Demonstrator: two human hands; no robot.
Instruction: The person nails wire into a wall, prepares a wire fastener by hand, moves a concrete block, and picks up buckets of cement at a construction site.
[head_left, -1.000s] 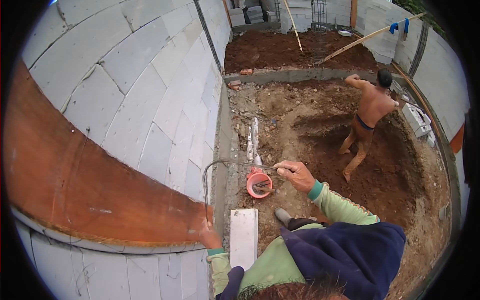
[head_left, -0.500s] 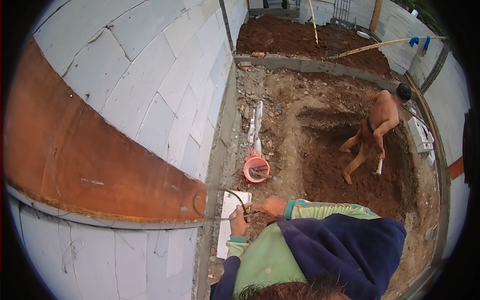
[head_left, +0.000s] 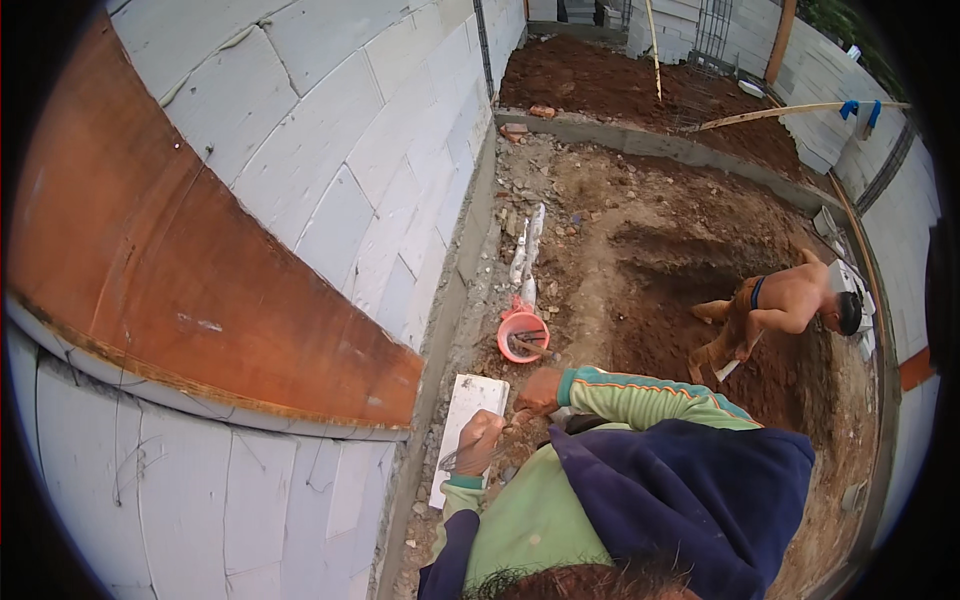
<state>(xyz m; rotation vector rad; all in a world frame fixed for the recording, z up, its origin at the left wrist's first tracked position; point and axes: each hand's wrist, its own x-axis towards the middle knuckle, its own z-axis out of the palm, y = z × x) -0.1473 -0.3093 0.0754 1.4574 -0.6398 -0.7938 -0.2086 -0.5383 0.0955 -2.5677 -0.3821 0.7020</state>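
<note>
My left hand (head_left: 480, 442) is closed around dark wire (head_left: 452, 462), whose thin strands show beside the wrist. Just to its right and slightly farther off, my right hand (head_left: 538, 390) has its fingers curled in. Whatever lies between those fingers is too small to make out. A pale flat block (head_left: 470, 397) lies on the ground under and beyond my left hand. Farther ahead stands a round orange-red bucket (head_left: 523, 338) with a tool's wooden handle (head_left: 535, 347) leaning in it.
A white block wall (head_left: 320, 200) with a brown formwork panel (head_left: 230, 300) runs along the left. At the right, another person (head_left: 790, 305) bends in a dug pit (head_left: 650, 340), holding a handle. White-wrapped pipes (head_left: 530, 250) lie beyond the bucket.
The wire loop that stood out left of my left hand no longer shows there; that hand has closed into a fist. The other person has bent lower, farther right.
</note>
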